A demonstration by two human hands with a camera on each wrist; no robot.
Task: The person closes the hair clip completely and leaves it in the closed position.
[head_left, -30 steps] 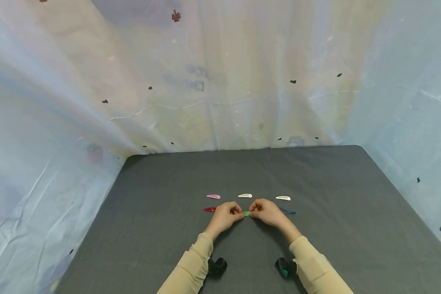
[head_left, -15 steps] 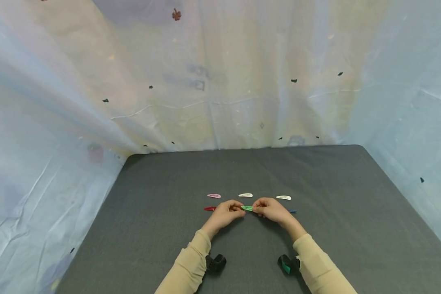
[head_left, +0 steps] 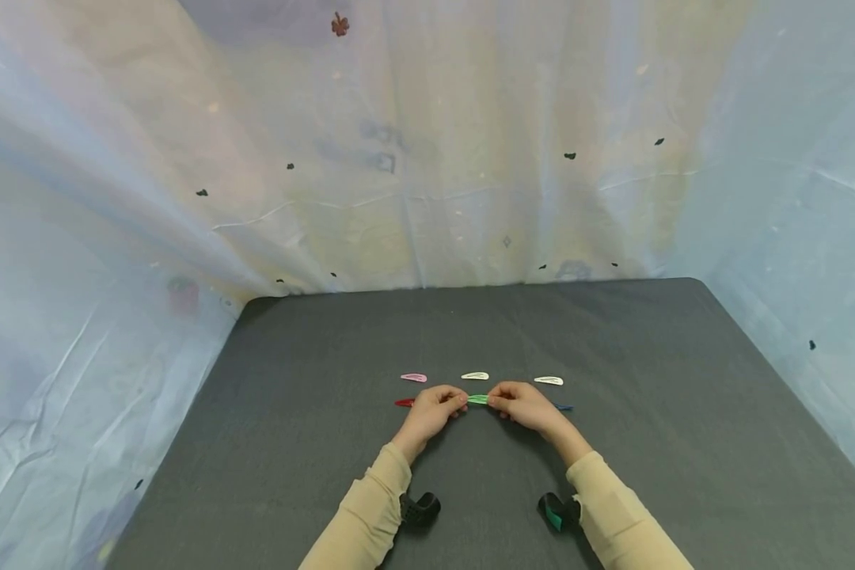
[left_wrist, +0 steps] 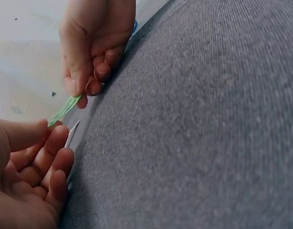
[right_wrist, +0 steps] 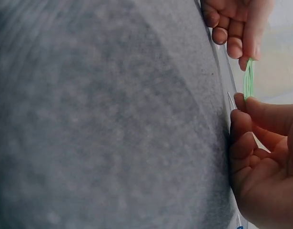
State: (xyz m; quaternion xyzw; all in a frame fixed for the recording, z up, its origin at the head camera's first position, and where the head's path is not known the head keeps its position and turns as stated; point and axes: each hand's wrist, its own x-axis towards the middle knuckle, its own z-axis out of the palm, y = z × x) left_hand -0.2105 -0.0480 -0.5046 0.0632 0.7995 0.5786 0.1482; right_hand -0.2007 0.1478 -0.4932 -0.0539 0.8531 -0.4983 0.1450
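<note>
A green snap hair clip (head_left: 478, 400) spans the gap between the two hands, raised a little off the cloth. My left hand (head_left: 433, 416) pinches its left end between thumb and forefinger. The other end is pinched the same way by my right hand (head_left: 527, 408). Both wrist views show the clip's slim, slotted frame (left_wrist: 64, 110) stretched from one thumb to the other. A red hair clip (head_left: 404, 402) lies just past the left hand, partly covered by it. Beside the right hand the tip of a blue hair clip (head_left: 564, 408) shows; the rest is hidden.
Behind the hands lie a pink hair clip (head_left: 414, 378), a cream one (head_left: 475, 376) and a white one (head_left: 549, 381) in a row. Grey cloth covers the table (head_left: 313, 356). A patterned curtain (head_left: 427, 158) hangs along the back and both sides.
The green clip has risen from the cloth and more of it shows. My right hand has shifted slightly right, covering more of the blue clip. My left fingers have closed onto the green clip's left end.
</note>
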